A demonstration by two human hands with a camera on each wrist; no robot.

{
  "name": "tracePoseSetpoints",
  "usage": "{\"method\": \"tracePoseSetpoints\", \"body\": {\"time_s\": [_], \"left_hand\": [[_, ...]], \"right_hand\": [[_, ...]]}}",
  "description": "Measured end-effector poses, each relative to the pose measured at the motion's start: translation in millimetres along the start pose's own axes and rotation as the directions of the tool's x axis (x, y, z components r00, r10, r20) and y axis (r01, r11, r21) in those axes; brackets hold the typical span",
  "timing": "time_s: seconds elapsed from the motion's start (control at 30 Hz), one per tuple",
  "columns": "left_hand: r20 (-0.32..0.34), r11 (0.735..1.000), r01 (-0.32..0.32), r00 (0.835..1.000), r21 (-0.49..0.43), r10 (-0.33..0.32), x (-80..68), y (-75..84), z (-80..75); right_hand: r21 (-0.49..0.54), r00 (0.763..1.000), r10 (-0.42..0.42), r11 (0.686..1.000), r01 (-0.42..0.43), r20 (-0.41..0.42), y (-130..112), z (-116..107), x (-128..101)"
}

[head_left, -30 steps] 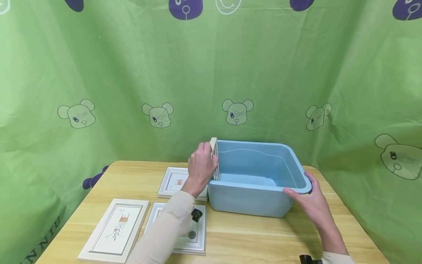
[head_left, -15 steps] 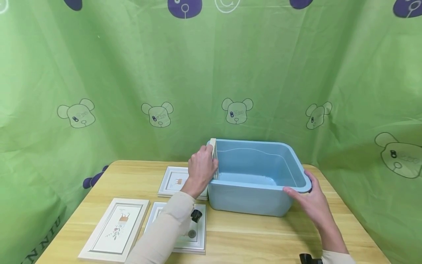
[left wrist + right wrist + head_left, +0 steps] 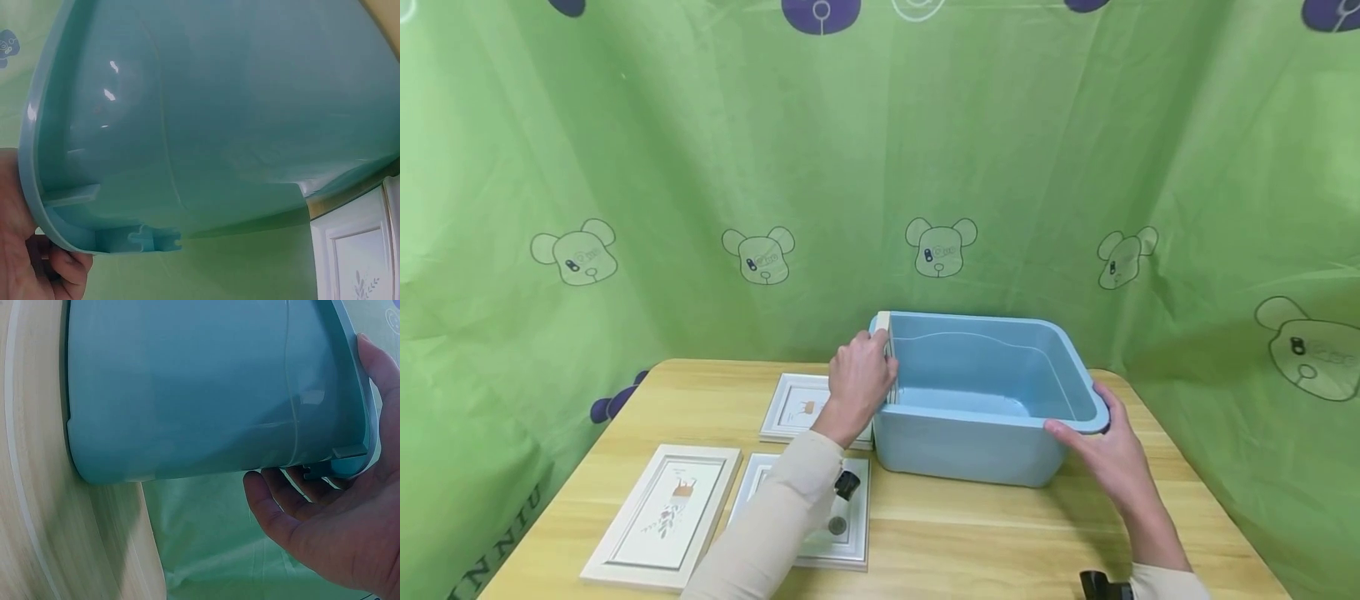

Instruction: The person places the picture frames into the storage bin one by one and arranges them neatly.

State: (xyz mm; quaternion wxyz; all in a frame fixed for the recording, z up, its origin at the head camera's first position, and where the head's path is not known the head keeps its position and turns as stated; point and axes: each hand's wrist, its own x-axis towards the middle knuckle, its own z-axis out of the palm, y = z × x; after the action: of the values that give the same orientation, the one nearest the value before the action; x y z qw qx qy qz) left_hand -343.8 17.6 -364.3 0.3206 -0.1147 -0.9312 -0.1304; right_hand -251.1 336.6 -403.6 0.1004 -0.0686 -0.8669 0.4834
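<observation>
one picture frame stands upright inside the blue tub.

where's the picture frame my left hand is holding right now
In the head view the picture frame stands upright inside the blue tub, against its left wall, gripped by your left hand.

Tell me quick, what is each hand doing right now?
Left hand: holds a white picture frame upright inside the blue plastic tub.
Right hand: grips the tub's rim.
</observation>
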Motion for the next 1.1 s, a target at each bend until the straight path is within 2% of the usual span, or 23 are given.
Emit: {"method": "tracePoseSetpoints", "body": {"time_s": [0.2, 0.47, 0.67, 0.9, 1.1], "left_hand": [[0.034, 1.0, 0.022, 0.999, -0.005, -0.022, 0.3, -3.5, -1.6], [0.04, 0.998, 0.05, 0.998, -0.046, -0.048, -0.8, -12.7, -2.7], [0.055, 0.986, 0.117, 0.992, -0.117, -0.111, -0.5, -22.9, -5.4], [0.056, 0.959, 0.222, 0.975, -0.176, -0.215, 0.0, -48.1, -5.1], [0.073, 0.944, 0.288, 0.957, -0.159, -0.28, -4.4, -78.1, 8.9]], "right_hand": [[-0.001, 1.0, -0.008, 1.0, 0.008, 0.001, 0.6, 0.4, 0.3], [0.012, 1.0, -0.015, 1.0, 0.014, 0.004, -0.7, -0.5, -0.9], [0.025, 1.0, -0.014, 1.0, 0.014, 0.006, -0.9, 0.3, -1.0], [0.028, 1.0, -0.016, 0.999, 0.016, 0.01, -0.7, 0.5, -0.5], [0.023, 1.0, -0.016, 1.0, 0.016, 0.004, 0.3, 0.4, -0.9]]}}
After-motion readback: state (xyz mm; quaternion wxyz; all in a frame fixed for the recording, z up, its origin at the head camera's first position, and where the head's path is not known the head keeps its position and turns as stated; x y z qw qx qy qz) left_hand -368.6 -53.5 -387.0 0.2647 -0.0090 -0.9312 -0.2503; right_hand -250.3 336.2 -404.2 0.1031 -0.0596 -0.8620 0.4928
